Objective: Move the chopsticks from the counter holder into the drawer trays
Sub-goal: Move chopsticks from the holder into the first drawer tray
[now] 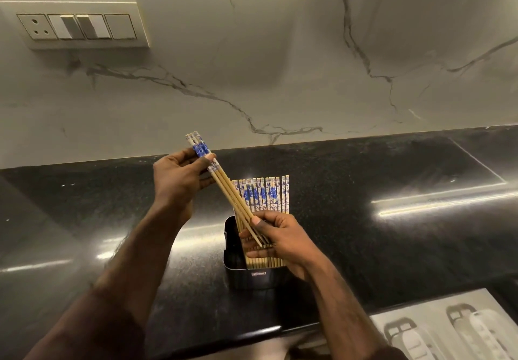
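Observation:
A black holder [253, 277] stands on the dark counter [364, 219], with several bamboo chopsticks [266, 194] upright in it, blue-and-white patterned tops up. Above it I hold a small bundle of chopsticks [227, 188] slanting from upper left to lower right. My left hand [179, 177] grips the bundle's patterned top ends. My right hand [280, 239] pinches its thin tips just in front of the holder's chopsticks. An open drawer with pale trays [445, 329] shows at the lower right, below the counter's front edge.
A marbled wall rises behind the counter, with a switch panel [75, 24] at the upper left. A glossy inset surface [448, 163] lies on the counter at the far right.

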Action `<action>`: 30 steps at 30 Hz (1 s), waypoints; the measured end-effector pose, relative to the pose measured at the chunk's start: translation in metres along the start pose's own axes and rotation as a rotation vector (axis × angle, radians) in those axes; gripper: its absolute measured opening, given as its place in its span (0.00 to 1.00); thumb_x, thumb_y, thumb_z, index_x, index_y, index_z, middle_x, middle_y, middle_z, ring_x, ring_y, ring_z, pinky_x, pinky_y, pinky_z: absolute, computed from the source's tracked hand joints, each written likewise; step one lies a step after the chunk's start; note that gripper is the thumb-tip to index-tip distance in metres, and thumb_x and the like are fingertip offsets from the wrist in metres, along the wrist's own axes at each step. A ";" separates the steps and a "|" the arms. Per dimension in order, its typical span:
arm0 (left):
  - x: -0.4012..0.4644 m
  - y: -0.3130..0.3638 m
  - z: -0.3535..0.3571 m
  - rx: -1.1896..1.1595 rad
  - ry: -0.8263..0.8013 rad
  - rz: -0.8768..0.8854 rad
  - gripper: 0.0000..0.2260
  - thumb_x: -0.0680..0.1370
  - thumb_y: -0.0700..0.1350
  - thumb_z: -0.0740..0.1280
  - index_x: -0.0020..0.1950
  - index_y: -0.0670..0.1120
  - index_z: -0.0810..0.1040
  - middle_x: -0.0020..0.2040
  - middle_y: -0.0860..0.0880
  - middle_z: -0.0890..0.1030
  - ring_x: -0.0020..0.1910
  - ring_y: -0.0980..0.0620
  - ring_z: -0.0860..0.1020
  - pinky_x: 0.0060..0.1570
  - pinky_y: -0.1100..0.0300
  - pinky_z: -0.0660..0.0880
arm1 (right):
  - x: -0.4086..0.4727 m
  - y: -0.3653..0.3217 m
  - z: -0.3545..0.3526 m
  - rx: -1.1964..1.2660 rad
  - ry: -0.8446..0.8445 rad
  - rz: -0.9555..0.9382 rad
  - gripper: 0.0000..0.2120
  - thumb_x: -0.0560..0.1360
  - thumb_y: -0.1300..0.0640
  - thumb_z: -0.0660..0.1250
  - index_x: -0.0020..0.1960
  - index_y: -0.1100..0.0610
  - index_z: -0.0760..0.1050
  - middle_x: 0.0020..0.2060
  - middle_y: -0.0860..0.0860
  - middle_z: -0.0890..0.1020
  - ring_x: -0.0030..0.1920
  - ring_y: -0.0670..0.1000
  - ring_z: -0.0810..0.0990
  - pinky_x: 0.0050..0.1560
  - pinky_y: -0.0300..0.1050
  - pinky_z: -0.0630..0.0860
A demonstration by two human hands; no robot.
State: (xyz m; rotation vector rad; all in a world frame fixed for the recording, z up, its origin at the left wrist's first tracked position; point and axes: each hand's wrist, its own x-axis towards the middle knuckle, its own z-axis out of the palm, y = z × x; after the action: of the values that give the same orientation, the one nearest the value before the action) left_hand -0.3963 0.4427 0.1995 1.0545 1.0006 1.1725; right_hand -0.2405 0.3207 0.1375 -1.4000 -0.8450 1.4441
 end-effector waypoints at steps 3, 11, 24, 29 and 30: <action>-0.003 -0.002 0.003 -0.053 0.022 -0.047 0.04 0.77 0.36 0.67 0.50 0.41 0.80 0.44 0.44 0.83 0.39 0.50 0.84 0.40 0.56 0.83 | -0.003 -0.002 -0.004 0.058 -0.023 0.010 0.11 0.81 0.58 0.61 0.60 0.60 0.78 0.50 0.62 0.85 0.49 0.59 0.85 0.56 0.60 0.80; -0.024 -0.019 0.019 -0.239 -0.167 -0.332 0.15 0.81 0.45 0.60 0.63 0.38 0.75 0.55 0.39 0.83 0.50 0.43 0.84 0.48 0.51 0.82 | -0.023 -0.001 -0.016 0.182 -0.115 0.025 0.12 0.82 0.58 0.61 0.61 0.61 0.79 0.52 0.66 0.83 0.46 0.60 0.84 0.52 0.60 0.82; -0.093 -0.035 0.038 -0.335 -0.442 -0.587 0.15 0.81 0.39 0.59 0.67 0.38 0.73 0.60 0.39 0.82 0.56 0.44 0.82 0.53 0.50 0.81 | -0.113 0.019 -0.018 0.332 -0.099 0.083 0.14 0.79 0.60 0.64 0.63 0.62 0.76 0.46 0.61 0.84 0.37 0.55 0.84 0.33 0.50 0.84; -0.123 -0.026 0.038 -0.294 -0.573 -0.598 0.15 0.80 0.36 0.60 0.66 0.39 0.74 0.58 0.40 0.82 0.54 0.45 0.83 0.49 0.51 0.82 | -0.161 0.031 -0.003 0.334 -0.001 0.031 0.14 0.80 0.60 0.64 0.63 0.62 0.76 0.48 0.62 0.83 0.39 0.55 0.84 0.35 0.50 0.84; -0.130 -0.026 0.037 -0.286 -0.588 -0.597 0.15 0.79 0.35 0.60 0.65 0.39 0.74 0.58 0.40 0.82 0.54 0.45 0.83 0.49 0.50 0.82 | -0.171 0.036 0.000 0.329 0.018 0.024 0.13 0.80 0.59 0.65 0.63 0.62 0.77 0.48 0.62 0.83 0.40 0.55 0.84 0.35 0.50 0.84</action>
State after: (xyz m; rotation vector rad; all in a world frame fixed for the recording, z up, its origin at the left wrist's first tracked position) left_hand -0.3702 0.3076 0.1891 0.7258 0.5881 0.4491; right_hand -0.2589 0.1487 0.1644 -1.1744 -0.5497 1.5081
